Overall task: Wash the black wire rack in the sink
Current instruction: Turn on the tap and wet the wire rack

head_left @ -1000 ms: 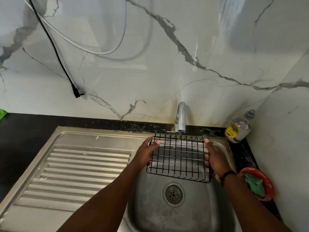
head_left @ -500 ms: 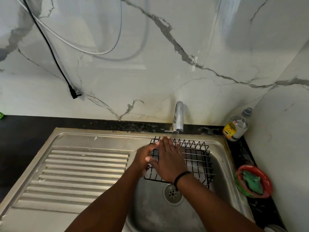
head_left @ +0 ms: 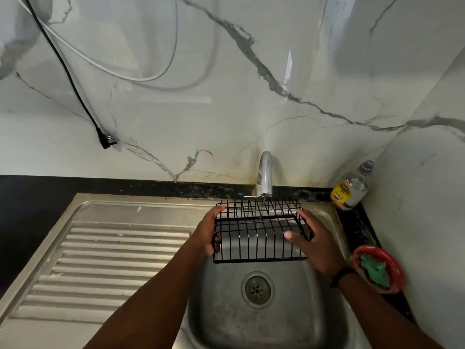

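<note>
Both hands grip the black wire rack [head_left: 261, 233] over the sink [head_left: 276, 323], left hand [head_left: 208, 233] and right hand [head_left: 312, 240] curled round its ends; we should tilt it slowly beneath the tap [head_left: 264, 175], rinsing every wire.

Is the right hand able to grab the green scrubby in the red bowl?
Probably yes, though the right hand holds the black wire rack and must let go first. The green scrubber lies uncovered in the red bowl beside that wrist.
</note>
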